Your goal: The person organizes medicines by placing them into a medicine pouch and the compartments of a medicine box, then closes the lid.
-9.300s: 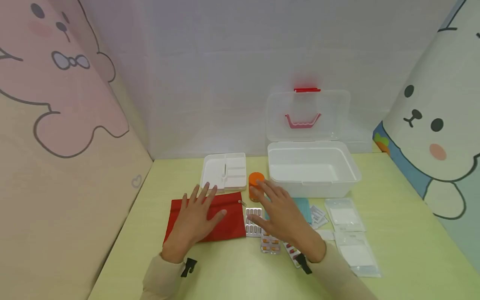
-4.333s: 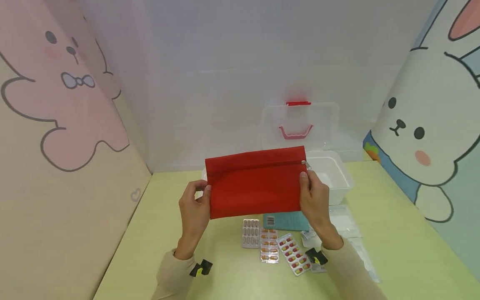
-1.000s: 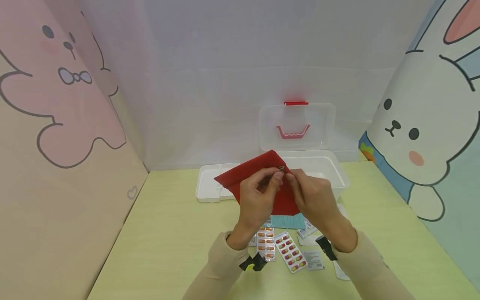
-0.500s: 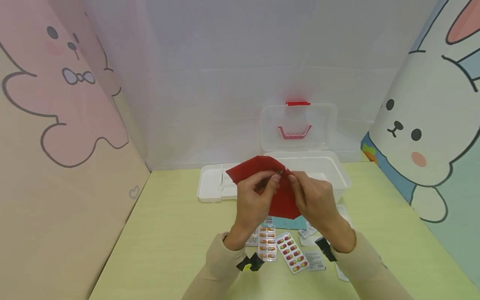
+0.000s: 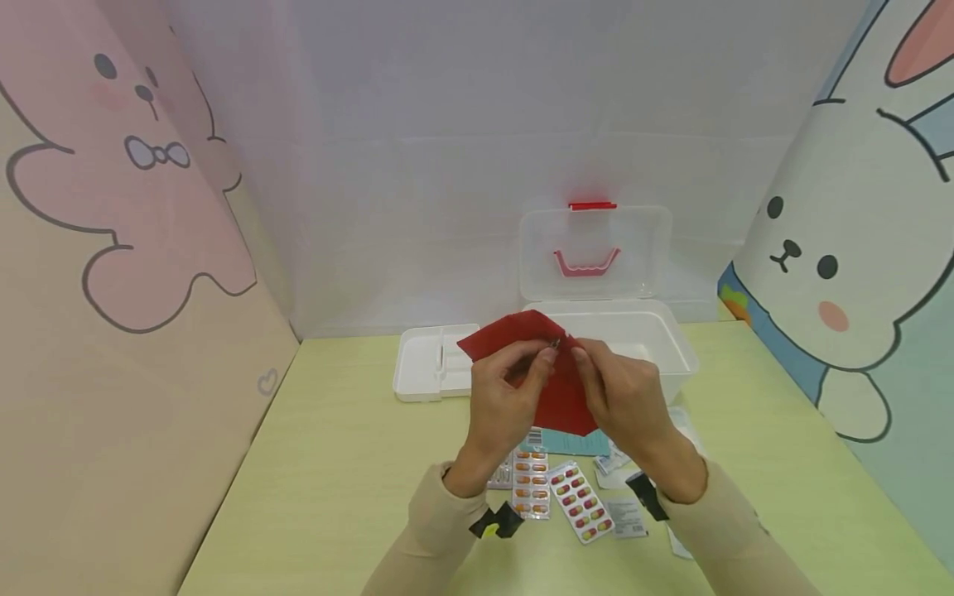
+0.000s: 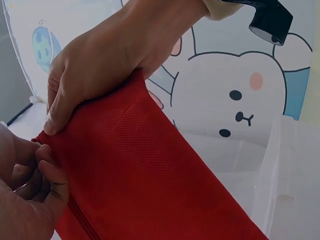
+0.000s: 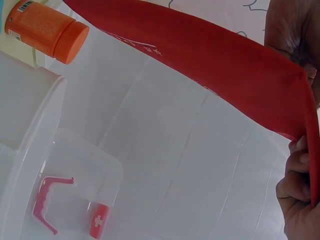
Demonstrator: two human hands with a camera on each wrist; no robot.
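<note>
A red zippered pouch is held up above the table, bent at an angle between my two hands. My left hand pinches the small metal zipper pull near the pouch's top corner. Thumb and fingers of my right hand grip the pouch's edge close beside that corner. In the left wrist view the zipper line runs down the pouch from the left fingertips. How far the zip is drawn is hidden by the fingers.
Behind stands a white box with its clear lid raised, left of it a white divided tray. Capsule blister packs, a blue packet and small sachets lie below. The right wrist view shows an orange bottle.
Earlier the pouch lay flat on the table, then was lifted and held spread out by both hands. Both hands since came together at its zip end. In the last half second they barely move.
</note>
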